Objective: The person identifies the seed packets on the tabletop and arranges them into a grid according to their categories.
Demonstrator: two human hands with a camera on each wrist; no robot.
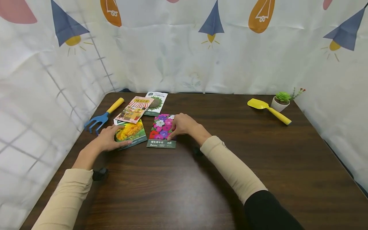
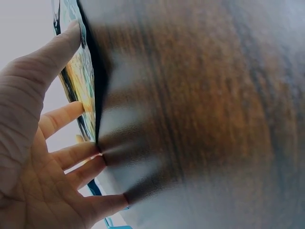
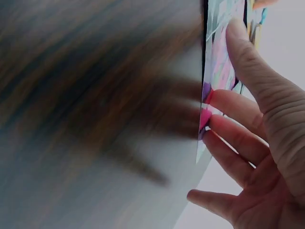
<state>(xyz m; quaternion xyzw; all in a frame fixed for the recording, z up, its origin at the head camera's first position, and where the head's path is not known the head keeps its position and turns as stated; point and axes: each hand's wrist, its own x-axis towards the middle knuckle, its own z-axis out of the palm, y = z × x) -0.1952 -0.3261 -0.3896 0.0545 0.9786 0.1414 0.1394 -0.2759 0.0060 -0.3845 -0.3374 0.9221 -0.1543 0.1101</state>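
My left hand (image 1: 107, 139) lies over a seed packet with yellow flowers (image 1: 132, 130), thumb and fingers spread and touching it. In the left wrist view its thumb rests on the packet's face. My right hand (image 1: 184, 125) holds the right side of a seed packet with pink and purple flowers (image 1: 161, 129) between thumb and bent fingers; the right wrist view shows the little finger apart. Behind the yellow-flower packet, and partly covering it, is a pink packet with a striped awning (image 1: 135, 109). A white packet with a green, spiky round picture (image 1: 159, 101) lies partly under the pink one.
Left of the packets lies a blue hand fork with a yellow handle (image 1: 103, 117). A yellow trowel (image 1: 268, 110) lies at the back right, beside a small white potted plant (image 1: 281, 101). A patterned curtain (image 1: 178, 60) hangs behind the dark wooden table (image 1: 184, 188).
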